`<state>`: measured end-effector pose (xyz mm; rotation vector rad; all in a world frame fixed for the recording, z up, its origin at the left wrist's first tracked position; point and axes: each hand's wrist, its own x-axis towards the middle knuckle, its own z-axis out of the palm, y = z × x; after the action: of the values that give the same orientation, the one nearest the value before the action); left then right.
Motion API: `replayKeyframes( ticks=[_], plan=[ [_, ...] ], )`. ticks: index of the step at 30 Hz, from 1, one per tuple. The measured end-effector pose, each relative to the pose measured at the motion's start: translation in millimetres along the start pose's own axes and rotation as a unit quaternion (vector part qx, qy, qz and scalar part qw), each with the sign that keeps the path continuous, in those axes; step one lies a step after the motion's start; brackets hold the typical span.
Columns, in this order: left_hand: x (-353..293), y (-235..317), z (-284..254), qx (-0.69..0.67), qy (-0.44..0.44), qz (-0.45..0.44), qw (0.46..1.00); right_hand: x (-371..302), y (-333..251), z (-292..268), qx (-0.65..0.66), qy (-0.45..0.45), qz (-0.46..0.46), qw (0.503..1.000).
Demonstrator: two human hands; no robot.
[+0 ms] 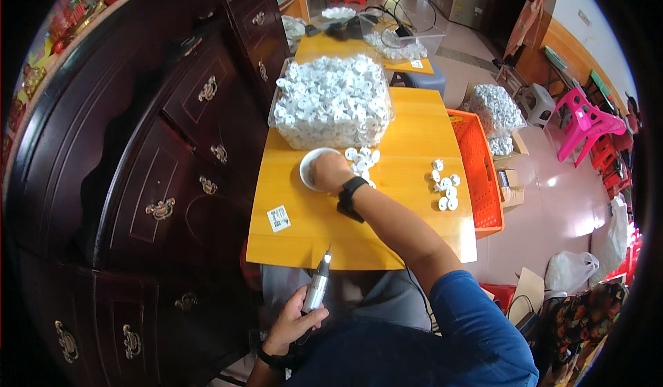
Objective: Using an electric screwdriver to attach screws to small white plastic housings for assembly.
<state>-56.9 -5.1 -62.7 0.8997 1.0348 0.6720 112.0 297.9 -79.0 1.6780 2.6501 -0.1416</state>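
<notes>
My left hand (295,323) is closed around a silver electric screwdriver (317,289), just off the near edge of the table. Its thin bit points up and away from me. My right hand (330,171) reaches down into a small white bowl (304,168); its fingers are hidden, and so is most of what the bowl holds. Beside that hand lies a loose group of small round white plastic parts (362,157). Farther right on the table is another small cluster of white parts (447,186), some with metal pieces on them.
A clear plastic bin (330,137) heaped with white parts stands behind the bowl on the yellow table (297,249). An orange crate (476,173) adjoins the table's right side. Dark wooden drawers (166,173) line the left. A pink plastic chair (587,124) stands at the right.
</notes>
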Motion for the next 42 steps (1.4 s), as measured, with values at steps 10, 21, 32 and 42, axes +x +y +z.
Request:
replayKeyframes(
  ticks=[10,21,32,42],
  plan=[
    [2,-2,1,0.019,-0.002,-0.009,1.0,-7,4,-19,0.036,-0.018,0.001,0.999],
    [3,12,15,0.023,-0.009,0.005,1.0,-70,26,-35,0.533,0.156,0.082,0.828],
    [8,19,27,0.018,-0.028,0.014,0.999,-187,19,31,0.881,0.062,0.11,0.456],
    [8,22,28,0.016,-0.044,0.035,0.998,-190,-1,38,0.929,0.017,0.064,0.365]
  ],
)
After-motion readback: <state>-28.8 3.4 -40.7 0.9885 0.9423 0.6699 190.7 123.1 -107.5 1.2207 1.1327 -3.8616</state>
